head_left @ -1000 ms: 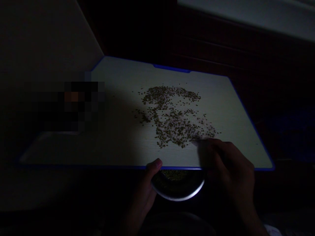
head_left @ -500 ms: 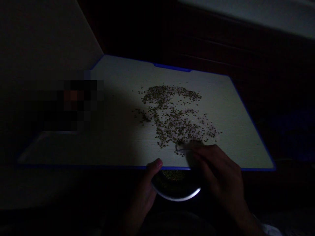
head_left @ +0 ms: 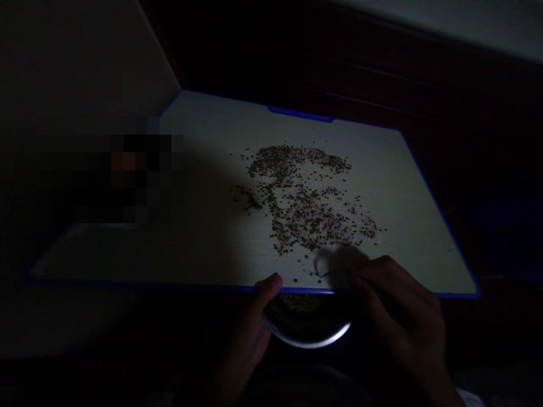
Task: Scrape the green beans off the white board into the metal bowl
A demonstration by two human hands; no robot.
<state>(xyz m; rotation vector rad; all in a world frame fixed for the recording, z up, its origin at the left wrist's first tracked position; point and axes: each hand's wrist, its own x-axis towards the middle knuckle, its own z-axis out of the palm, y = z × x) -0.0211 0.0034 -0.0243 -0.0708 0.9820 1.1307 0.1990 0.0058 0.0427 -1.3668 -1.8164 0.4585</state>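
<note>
Small greenish-brown seeds or beans (head_left: 309, 215) lie spread in loose patches on a white board (head_left: 424, 243) with a blue rim. Below the board's near edge, a round metal bowl (head_left: 311, 342) holds more of them. My left hand (head_left: 257, 319) grips the bowl's left side, its thumb up against the board's edge. Over the near right part of the board, my right hand (head_left: 403, 302) is pinched on a small, thin, curved thing (head_left: 320, 272), too dark to name. A few seeds lie beside its tip, near the edge above the bowl.
A blurred-out dark patch (head_left: 123, 175) covers the board's left end. Beyond the board is a dark reddish-brown surface (head_left: 382, 79), with a pale band at top right. A dim blue object (head_left: 513, 237) is at the right. The scene is very dark.
My right hand has moved right and toward me with the thin curved thing. Several seeds now lie closer to the board's near edge. The left hand stays at the bowl.
</note>
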